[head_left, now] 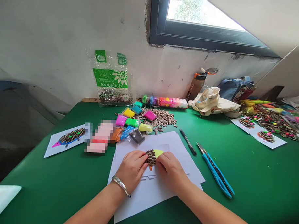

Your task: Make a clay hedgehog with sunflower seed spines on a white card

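Note:
Sunflower seeds [151,157] stand in rows on yellow clay [159,153], forming a small figure on white paper [138,209]. A bit of orange clay [150,168] shows below the seeds. My left hand [133,165], with a silver bracelet at the wrist, touches the figure's left side with thumb and forefinger. On the right side, the bent fingers of my right hand [170,168] are pressed together at the yellow clay. Whatever lies between those fingertips is hidden.
Clay packets [131,122] and loose seeds [164,117] lie behind the paper. A black pen [188,142] and a blue cutter [217,173] are at the right. A finished hedgehog picture [70,138] is at the left. Beside the wall stand a seed bag [111,78] and a bottle [195,87].

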A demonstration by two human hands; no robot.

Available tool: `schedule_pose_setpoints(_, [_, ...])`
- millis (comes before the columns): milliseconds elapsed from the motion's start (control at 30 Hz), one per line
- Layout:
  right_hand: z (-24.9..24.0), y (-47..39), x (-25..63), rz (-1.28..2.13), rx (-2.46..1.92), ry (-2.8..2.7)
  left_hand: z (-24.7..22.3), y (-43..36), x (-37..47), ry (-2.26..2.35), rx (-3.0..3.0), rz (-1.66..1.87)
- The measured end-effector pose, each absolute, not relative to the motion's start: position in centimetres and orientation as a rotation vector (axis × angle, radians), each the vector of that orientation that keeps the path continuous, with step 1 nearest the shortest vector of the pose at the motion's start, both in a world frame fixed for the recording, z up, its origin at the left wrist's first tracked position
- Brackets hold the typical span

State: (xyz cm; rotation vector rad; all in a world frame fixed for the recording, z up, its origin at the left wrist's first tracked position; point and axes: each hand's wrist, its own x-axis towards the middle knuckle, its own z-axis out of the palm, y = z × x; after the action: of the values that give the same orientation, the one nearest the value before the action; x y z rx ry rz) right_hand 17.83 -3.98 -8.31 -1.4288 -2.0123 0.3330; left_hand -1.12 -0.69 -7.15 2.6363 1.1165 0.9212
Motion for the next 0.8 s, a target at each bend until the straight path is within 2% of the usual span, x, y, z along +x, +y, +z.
schedule_pose_setpoints(800, [-7.97,-3.97,18.25,0.261,-1.487,-2.111,-7.15,-0.75,-1.13,1.126,2.639,0.919])
